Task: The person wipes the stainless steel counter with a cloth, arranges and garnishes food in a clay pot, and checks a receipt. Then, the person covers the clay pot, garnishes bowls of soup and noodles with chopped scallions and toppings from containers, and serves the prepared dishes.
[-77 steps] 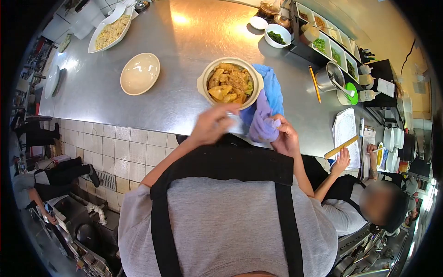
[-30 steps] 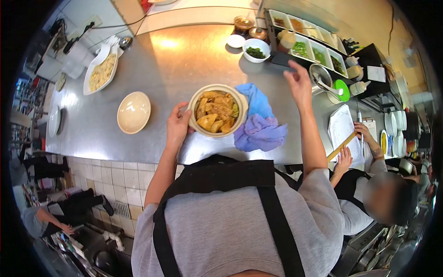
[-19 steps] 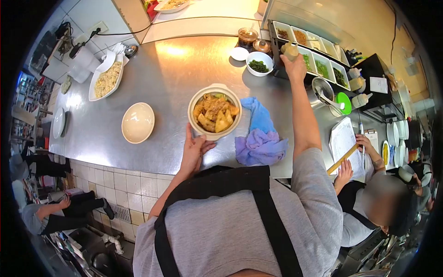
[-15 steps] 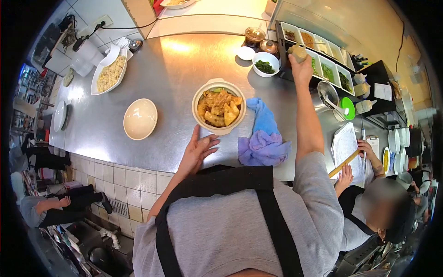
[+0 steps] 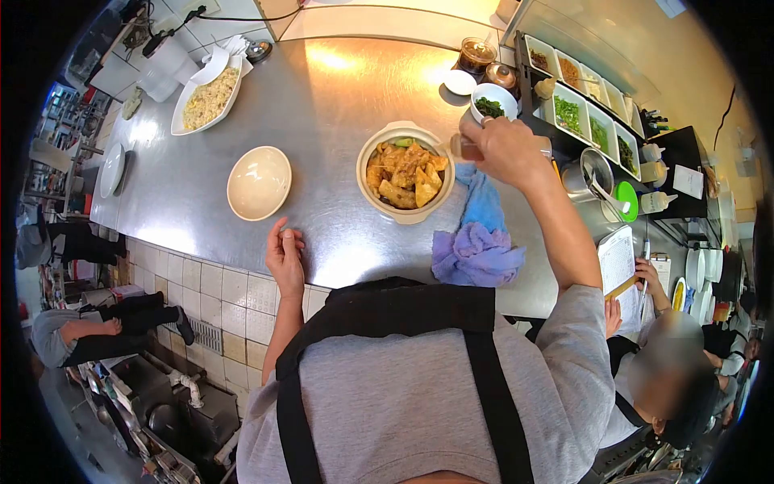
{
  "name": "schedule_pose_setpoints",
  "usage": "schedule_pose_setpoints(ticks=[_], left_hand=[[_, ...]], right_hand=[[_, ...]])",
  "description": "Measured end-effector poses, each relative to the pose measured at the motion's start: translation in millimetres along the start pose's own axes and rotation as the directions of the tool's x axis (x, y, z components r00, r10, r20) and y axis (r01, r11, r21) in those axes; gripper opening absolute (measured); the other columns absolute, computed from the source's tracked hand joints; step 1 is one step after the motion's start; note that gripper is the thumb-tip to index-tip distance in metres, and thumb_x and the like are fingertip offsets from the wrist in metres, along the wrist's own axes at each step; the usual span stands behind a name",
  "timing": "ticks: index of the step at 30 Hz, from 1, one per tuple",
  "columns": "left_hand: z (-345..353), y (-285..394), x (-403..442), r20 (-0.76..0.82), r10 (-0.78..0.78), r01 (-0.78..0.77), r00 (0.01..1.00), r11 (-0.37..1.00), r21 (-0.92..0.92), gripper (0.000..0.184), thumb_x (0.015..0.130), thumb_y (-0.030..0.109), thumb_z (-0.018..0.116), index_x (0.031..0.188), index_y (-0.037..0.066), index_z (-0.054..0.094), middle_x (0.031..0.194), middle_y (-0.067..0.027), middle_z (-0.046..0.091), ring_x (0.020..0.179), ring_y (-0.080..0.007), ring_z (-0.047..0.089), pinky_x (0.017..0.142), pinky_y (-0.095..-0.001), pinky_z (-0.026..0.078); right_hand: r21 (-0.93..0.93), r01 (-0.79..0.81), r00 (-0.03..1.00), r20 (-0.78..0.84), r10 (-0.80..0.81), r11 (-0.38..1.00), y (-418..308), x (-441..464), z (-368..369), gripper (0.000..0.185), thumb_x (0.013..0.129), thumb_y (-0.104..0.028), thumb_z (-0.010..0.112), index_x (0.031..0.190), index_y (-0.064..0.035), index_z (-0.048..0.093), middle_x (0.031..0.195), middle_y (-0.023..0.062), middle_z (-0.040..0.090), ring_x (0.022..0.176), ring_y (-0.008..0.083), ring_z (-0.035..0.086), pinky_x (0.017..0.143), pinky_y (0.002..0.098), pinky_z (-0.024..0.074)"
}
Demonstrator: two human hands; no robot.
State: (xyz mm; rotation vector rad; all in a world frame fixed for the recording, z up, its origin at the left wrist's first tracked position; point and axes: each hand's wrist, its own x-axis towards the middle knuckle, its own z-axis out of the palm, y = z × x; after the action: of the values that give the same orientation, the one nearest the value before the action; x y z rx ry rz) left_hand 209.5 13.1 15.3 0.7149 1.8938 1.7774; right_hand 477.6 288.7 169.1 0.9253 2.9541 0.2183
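Clock centred on clay pot [image 5: 409, 217], upright on steel counter [image 5: 322, 161], filled with braised pieces [image 5: 407, 173].

Left hand [image 5: 285, 250]: newly off the pot, now at eight o'clock by the counter edge; fingers loosely curled, grasping nothing; nearest to tan bowl [image 5: 258, 181] at nine.

Right hand [image 5: 508, 147]: newly come from the rack to three o'clock; fingers wrapped round a bottle [image 5: 462, 148], apparently a squeeze type, blurred and mostly hidden; laid sideways, tip towards pot rim. Meaning: pot unheld, bottle alongside.

Surface: at ten, white dish [image 5: 179, 119] of fried rice; at five, purple cloth [image 5: 478, 254]; at four, blue cloth [image 5: 484, 200]; at two, bowl [image 5: 506, 95] of greens, then garnish rack [image 5: 526, 85]; farther out at four, papers [image 5: 617, 254] near a co-worker's hand [image 5: 647, 274].

Room: at eight, person in dark trousers [image 5: 133, 327], then tiled floor [image 5: 211, 278].
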Motion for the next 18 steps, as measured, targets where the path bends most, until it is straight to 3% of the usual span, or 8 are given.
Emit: schedule_pose_setpoints(ticks=[4,7,10,13,16,18], left_hand=[[2,-2,-1,0.011,0.03,-0.03,0.999,0.999,0.011,0.026,0.092,0.014,0.05,0.115,0.002,0.055,0.076,-0.0014,0.056,0.065,-0.0062,0.049,0.058,-0.0187,0.04],[0,-2,-1,0.033,0.029,-0.029,0.999,0.999,0.019,0.025,0.092,0.014,0.051,0.113,0.002,0.056,0.075,-0.0016,0.056,0.065,-0.0064,0.049,0.059,-0.019,0.04],[-2,0,-2,0.046,0.017,-0.018,0.999,1.0,0.012,0.025,0.092,0.014,0.051,0.113,0.001,0.056,0.075,-0.0016,0.056,0.065,-0.0066,0.049,0.059,-0.0193,0.04],[-2,0,-2,0.051,0.032,-0.032,0.998,0.999,0.014,0.025,0.092,0.015,0.05,0.112,0.001,0.056,0.075,-0.0017,0.056,0.065,-0.0068,0.049,0.06,-0.0196,0.04],[0,1,-2,0.054,0.038,-0.039,0.998,0.999,0.028,0.025,0.092,0.015,0.05,0.111,0.001,0.056,0.075,-0.0019,0.056,0.065,-0.007,0.049,0.06,-0.02,0.041],[0,1,-1,0.054,0.028,-0.03,0.998,0.999,0.03,0.025,0.092,0.016,0.05,0.111,0.0,0.056,0.075,-0.002,0.057,0.065,-0.0071,0.048,0.06,-0.0202,0.041]], right_hand=[[-0.017,0.137,0.99,-0.008,-0.137,0.99,-27,0,-7,0.018,0.076,-0.012,0.056,0.094,-0.0146,0.059,0.074,0.0099,0.062,0.072,0.0274,0.063,0.055,0.0384,0.0462],[0.03,0.109,0.994,-0.025,-0.109,0.994,-39,7,-2,0.028,0.071,-0.019,0.067,0.095,-0.0129,0.054,0.074,0.0085,0.061,0.074,0.0284,0.062,0.061,0.0417,0.0457],[0.043,0.017,1.0,0.021,-0.018,0.999,-37,6,-5,0.03,0.07,-0.022,0.068,0.095,-0.0128,0.054,0.073,0.0085,0.061,0.072,0.0275,0.062,0.06,0.041,0.0456],[0.047,0.02,0.992,0.122,-0.025,0.999,-30,-10,-10,0.019,0.073,-0.019,0.063,0.09,-0.0116,0.057,0.075,0.0107,0.064,0.075,0.0278,0.064,0.061,0.0438,0.0472],[0.313,0.003,0.981,0.183,-0.063,0.95,-22,-22,-8,0.037,0.071,-0.026,0.069,0.102,-0.0112,0.056,0.083,0.0163,0.064,0.082,0.0325,0.063,0.068,0.0425,0.0484],[0.566,-0.039,0.989,0.142,-0.051,0.824,-13,-24,-5,0.048,0.071,-0.03,0.071,0.111,-0.0109,0.053,0.089,0.0182,0.064,0.085,0.0325,0.063,0.073,0.0394,0.0485]])
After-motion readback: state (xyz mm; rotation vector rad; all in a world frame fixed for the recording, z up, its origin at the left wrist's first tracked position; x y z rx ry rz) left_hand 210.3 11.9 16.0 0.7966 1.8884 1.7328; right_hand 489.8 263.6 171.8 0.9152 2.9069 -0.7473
